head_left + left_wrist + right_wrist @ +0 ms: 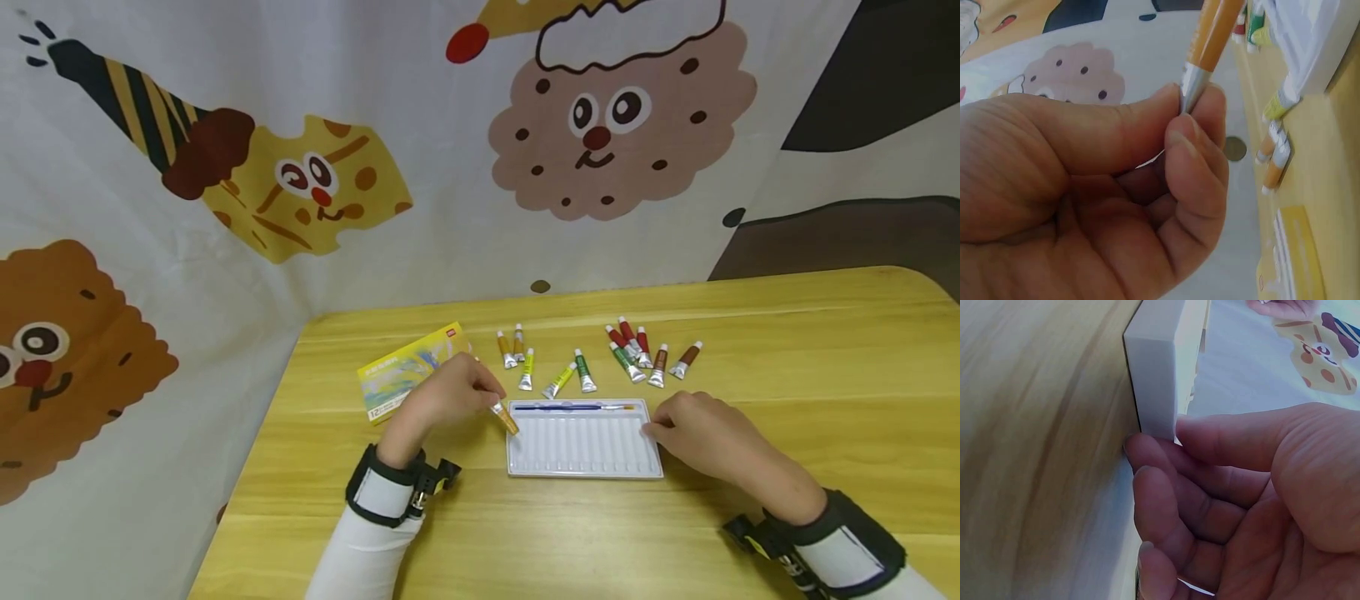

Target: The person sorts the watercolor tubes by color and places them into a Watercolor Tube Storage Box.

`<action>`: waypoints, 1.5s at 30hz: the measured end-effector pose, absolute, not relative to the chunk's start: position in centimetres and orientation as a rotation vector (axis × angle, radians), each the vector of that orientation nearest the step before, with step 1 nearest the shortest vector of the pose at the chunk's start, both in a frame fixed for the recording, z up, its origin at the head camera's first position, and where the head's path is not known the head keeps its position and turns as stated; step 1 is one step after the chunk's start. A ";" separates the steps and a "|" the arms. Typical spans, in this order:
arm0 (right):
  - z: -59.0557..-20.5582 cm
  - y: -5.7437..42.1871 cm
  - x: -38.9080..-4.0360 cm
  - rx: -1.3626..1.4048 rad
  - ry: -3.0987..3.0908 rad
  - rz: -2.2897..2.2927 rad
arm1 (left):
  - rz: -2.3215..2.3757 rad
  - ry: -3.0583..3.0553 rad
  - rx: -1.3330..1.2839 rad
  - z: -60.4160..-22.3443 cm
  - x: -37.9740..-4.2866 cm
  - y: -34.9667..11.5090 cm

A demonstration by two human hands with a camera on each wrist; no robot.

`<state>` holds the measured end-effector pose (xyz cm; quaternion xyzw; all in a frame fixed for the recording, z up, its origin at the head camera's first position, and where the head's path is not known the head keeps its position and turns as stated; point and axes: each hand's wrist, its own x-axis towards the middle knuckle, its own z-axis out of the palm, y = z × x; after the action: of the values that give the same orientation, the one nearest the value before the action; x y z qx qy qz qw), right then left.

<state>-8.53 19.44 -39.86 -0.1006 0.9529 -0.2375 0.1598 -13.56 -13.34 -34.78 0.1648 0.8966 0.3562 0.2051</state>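
My left hand (456,388) pinches an orange-yellow paint tube (506,419) by its silver crimped end, the tube slanting down over the left edge of a white plastic tray (585,450). Up close in the left wrist view, thumb and fingertips press the flat silver tail of the tube (1215,34). On the other side, my right hand (701,433) grips the tray's right edge; its thumb lies on one face of the tray wall (1155,381) and the fingers on the opposite face in the right wrist view. A blue paintbrush (573,407) lies in the tray's top slot, above a row of narrow compartments.
Behind the tray lie several paint tubes: ochre (506,350), yellow (527,369), green (585,372), red (643,347) and brown (686,360). A yellow paint box (393,379) lies flat, partly behind the left hand. A cartoon-printed cloth (442,258) hangs along the wooden table's (825,350) far edge.
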 end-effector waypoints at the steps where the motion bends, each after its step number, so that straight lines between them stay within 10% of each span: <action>1: -39.9 19.5 -8.5 -0.288 2.723 -0.679 | 0.978 2.500 0.465 -34.8 -13.5 -13.1; 45: -40.0 19.5 -8.5 -0.291 2.740 -0.668 | 0.790 2.629 0.240 -37.6 -12.2 -9.2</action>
<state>-8.54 19.51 -40.03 -0.1014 0.9551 -0.2328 0.1525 -12.24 -9.17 -37.57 0.0855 0.9363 0.2813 0.1919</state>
